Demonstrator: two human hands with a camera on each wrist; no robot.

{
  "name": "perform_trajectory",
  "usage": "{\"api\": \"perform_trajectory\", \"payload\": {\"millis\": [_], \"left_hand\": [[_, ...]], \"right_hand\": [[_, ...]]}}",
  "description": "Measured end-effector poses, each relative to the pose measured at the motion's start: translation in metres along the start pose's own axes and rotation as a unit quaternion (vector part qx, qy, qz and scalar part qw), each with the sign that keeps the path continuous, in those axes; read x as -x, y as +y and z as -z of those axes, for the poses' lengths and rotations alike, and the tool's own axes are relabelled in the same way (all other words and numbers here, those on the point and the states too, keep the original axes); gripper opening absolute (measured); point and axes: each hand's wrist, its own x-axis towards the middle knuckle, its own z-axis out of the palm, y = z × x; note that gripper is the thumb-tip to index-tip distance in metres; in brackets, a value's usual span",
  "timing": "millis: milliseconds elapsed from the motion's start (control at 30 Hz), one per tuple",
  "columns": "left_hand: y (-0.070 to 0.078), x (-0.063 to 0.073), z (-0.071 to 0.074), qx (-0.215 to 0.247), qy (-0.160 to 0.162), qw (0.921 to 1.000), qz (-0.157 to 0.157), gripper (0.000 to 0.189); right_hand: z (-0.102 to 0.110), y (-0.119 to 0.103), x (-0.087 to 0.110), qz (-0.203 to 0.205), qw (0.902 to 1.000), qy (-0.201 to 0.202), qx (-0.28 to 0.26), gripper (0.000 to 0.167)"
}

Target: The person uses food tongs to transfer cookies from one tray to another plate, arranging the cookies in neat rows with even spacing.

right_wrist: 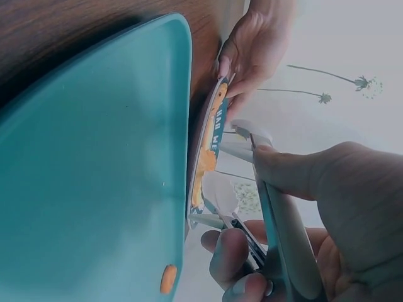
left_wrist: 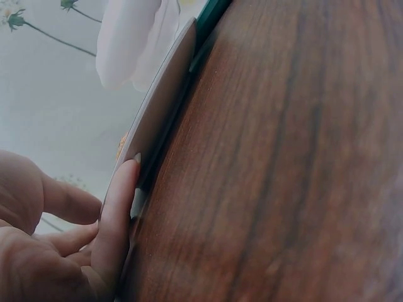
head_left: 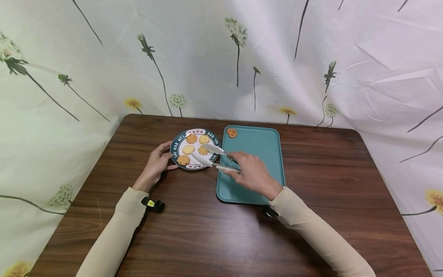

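My left hand grips the left rim of a round plate that has a dark green lettered border. In the left wrist view, a finger lies along the underside of the plate. Several cookies lie on it, among them a plain round cookie and a chocolate-chip cookie. My right hand holds a pair of tongs with pale tips, spread apart over the plate's right side. Between the tips, in the head view, appears a flower-shaped cookie.
Right beside the plate lies a teal rectangular tray, with a pretzel-shaped cookie in its far left corner. Both stand on a brown wooden table. A flower-printed cloth hangs behind the table.
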Motion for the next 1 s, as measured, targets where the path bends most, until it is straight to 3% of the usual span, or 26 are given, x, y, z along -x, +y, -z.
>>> {"api": "perform_trajectory", "payload": {"millis": [300,500,1000], "left_hand": [[-0.001,-0.001,0.000,0.002,0.004,1.0000,0.002,0.059],[-0.001,-0.001,0.001,-0.001,-0.001,1.0000,-0.004,0.058],[-0.002,-0.001,0.002,0.001,-0.009,0.9999,-0.006,0.058]], "right_hand": [[0.001,0.000,-0.001,0.006,1.0000,0.001,0.000,0.058],[0.009,0.002,-0.003,0.010,0.9997,0.021,0.008,0.060],[0.030,0.023,-0.009,-0.011,0.9981,0.043,0.042,0.063]]}}
